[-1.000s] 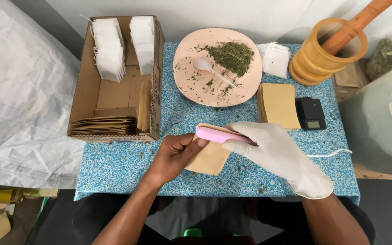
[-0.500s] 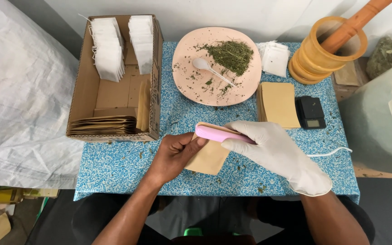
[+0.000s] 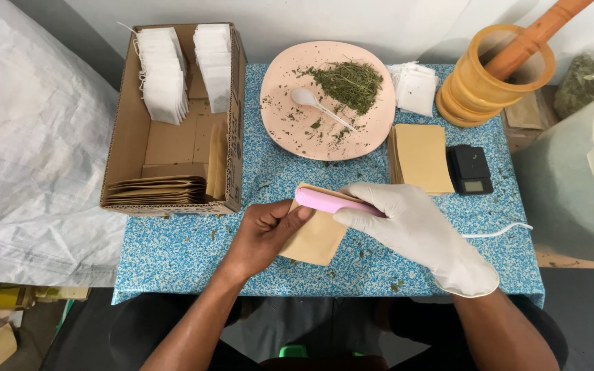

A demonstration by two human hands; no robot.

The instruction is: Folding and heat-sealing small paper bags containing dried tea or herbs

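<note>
Nearest me, my left hand (image 3: 262, 237) pinches the near-left edge of a tan paper pouch (image 3: 317, 233) lying flat on the blue speckled counter (image 3: 173, 254), fingers closed on it so it stays put. My gloved right hand (image 3: 414, 230) is wrapped around a pink handheld tool (image 3: 328, 202) with a white cord (image 3: 500, 230) trailing off to the right. The tool sits across the pouch's far edge, pressed down there I judge, though I cannot see whether its jaws actually close on the paper.

Just beyond, a stack of empty tan pouches (image 3: 421, 158) waits beside a small black scale (image 3: 470, 170), within reach of the right hand. Farther on, the pink plate (image 3: 290, 75) holds a heap of dried green herb (image 3: 348, 82) and a white spoon (image 3: 317, 106). To the left, a cardboard box (image 3: 232, 117) keeps white tea bags upright at the back and tan pouches at the front. A yellow mortar with its pestle (image 3: 496, 72) stands at the far right.

Against the earlier pictures, almost nothing differs: both hands, tool and pouch sit in the same place.
</note>
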